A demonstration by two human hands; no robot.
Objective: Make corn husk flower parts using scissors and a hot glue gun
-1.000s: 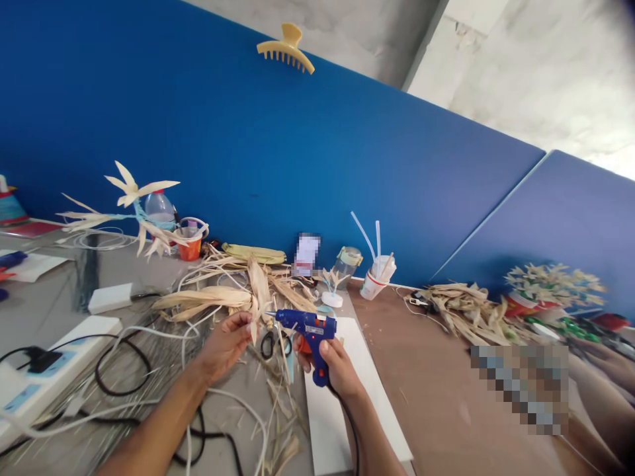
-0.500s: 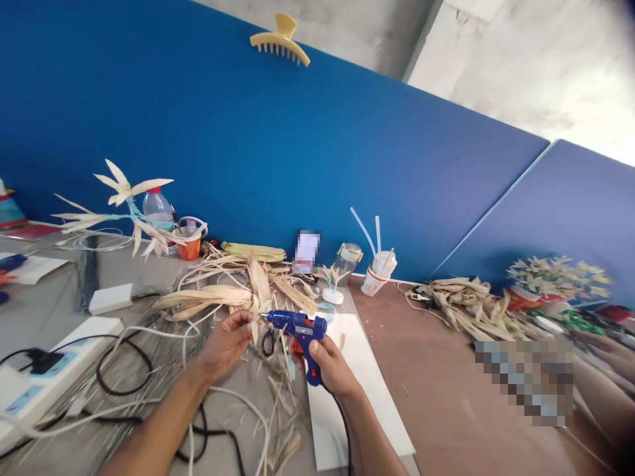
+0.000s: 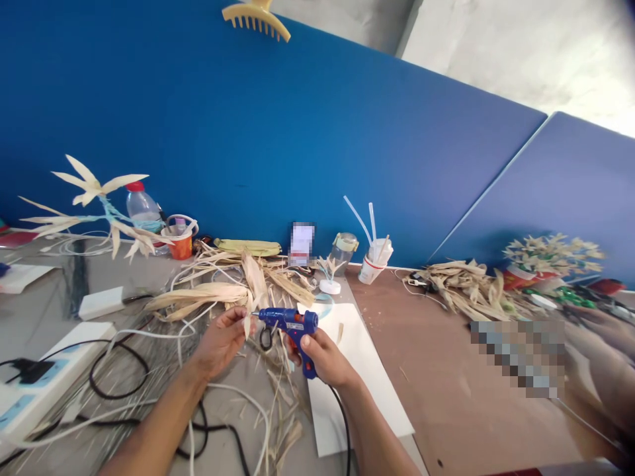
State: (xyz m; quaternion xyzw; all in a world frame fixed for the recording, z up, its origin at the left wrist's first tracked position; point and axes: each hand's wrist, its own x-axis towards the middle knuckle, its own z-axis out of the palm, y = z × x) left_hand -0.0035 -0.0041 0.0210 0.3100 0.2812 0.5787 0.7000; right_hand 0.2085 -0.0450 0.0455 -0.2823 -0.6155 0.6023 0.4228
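Observation:
My right hand (image 3: 325, 360) grips a blue glue gun (image 3: 290, 325) by its handle, a finger on the orange trigger, nozzle pointing left. My left hand (image 3: 222, 338) pinches a small pale strip of dried husk (image 3: 247, 322) right at the nozzle tip. Both hands hover over the grey table, just in front of a heap of dried husks (image 3: 233, 287). Black scissors (image 3: 266, 338) lie under the gun. A white sheet (image 3: 354, 377) lies below my right hand.
Cables and a white power strip (image 3: 44, 380) lie at the left. A husk flower (image 3: 94, 198), a water bottle (image 3: 141, 206) and an orange cup (image 3: 181, 244) stand at the back left. A cup of glue sticks (image 3: 374, 264) and more husks (image 3: 461, 291) sit to the right. Another person's hand (image 3: 602, 334) is at the far right.
The view has tilted and shifted, so everything sits a little lower and to the left. The glue gun has moved left, bringing its nozzle up to the husk piece in my left hand.

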